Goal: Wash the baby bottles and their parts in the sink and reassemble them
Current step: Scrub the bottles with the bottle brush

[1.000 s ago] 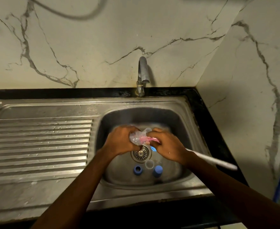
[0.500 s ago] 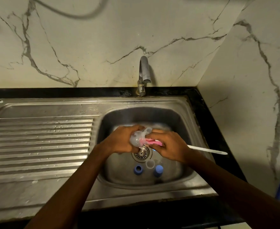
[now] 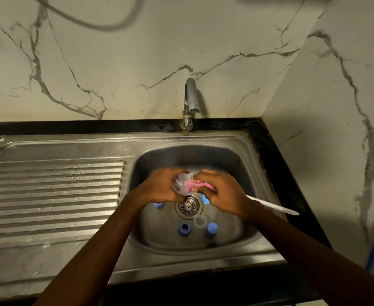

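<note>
Over the steel sink basin [image 3: 243, 219], my left hand [image 3: 161, 186] grips a clear baby bottle [image 3: 181, 182] lying on its side, mouth toward the right. My right hand [image 3: 223, 195] grips a bottle brush [image 3: 272, 206] with a white handle; its pink head is pushed inside the bottle. On the basin floor near the front lie two blue caps [image 3: 184, 228] [image 3: 211, 229] and a clear ring [image 3: 200, 220]. Two more blue parts [image 3: 158, 205] [image 3: 204, 199] peek out beneath my hands, beside the drain [image 3: 188, 206].
A chrome tap [image 3: 190, 102] stands at the back of the sink, with no water visibly running. A ribbed steel drainboard [image 3: 53, 195] stretches to the left. Marble walls close in behind and to the right. A dark counter edge [image 3: 276, 168] borders the sink.
The brush handle has swung and slid while the pink head stays in the bottle. My hands shifted slightly left, uncovering a blue part to the left of the drain.
</note>
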